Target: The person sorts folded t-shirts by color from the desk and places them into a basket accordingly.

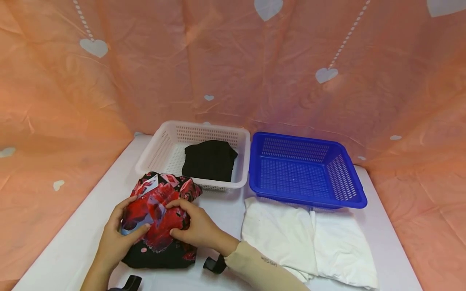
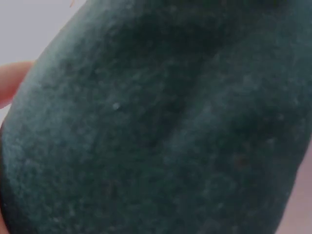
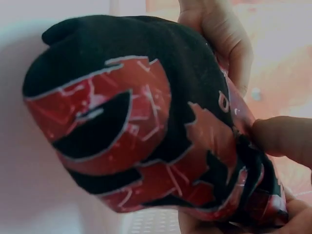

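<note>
A folded black garment (image 1: 159,238) with a bold red print is lifted in front of the white basket, tilted up. My left hand (image 1: 115,238) grips its left side, thumb lying across the printed face. On the other side my right hand (image 1: 200,228) pinches the cloth, its thumb and index finger showing on the print. The right wrist view shows the garment's rounded, layered edge (image 3: 112,112), with the fingertips of both hands around it. Dark cloth (image 2: 156,126) fills most of the left wrist view, hiding most of the left fingers.
The white basket (image 1: 153,157) at the back holds a folded black cloth (image 1: 209,161). Beside it on the right stands a blue basket (image 1: 307,202). Two folded white cloths (image 1: 278,234) lie in front of the blue basket. An orange curtain (image 1: 233,60) with hearts surrounds the white table (image 1: 73,242).
</note>
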Demonstrator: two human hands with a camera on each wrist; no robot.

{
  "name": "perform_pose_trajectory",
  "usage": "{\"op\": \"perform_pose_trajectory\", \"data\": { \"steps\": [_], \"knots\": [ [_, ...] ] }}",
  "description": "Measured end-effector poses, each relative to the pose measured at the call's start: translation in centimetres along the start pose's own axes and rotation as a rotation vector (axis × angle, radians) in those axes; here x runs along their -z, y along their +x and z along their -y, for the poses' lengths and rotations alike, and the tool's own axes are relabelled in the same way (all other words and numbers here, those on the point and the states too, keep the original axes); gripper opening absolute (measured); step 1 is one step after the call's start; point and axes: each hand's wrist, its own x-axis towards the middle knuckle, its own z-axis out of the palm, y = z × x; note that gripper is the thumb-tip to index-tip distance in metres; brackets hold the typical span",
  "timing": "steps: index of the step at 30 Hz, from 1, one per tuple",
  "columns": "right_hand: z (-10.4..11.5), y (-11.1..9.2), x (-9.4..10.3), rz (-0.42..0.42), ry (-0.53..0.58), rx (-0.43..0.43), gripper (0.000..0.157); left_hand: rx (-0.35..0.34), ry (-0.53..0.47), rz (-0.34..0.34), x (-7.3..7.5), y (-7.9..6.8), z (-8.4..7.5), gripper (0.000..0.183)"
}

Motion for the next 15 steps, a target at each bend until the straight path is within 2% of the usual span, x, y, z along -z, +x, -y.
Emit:
{"op": "perform_pose_trajectory", "data": {
  "steps": [9,13,15],
  "knots": [
    [1.4,0.0,1.9,-0.041,0.032,0.041,0.053,-0.069,-0.004,-0.037,-0.4,1.0,-2.4,0.079],
    [1.7,0.1,3.1,-0.075,0.040,0.042,0.053,-0.096,-0.034,-0.033,-0.9,2.0,-3.7,0.078],
    [1.8,0.2,3.8,-0.103,0.030,0.046,0.055,-0.113,-0.089,-0.021,-1.2,2.6,-4.3,0.077]
  ]
}}
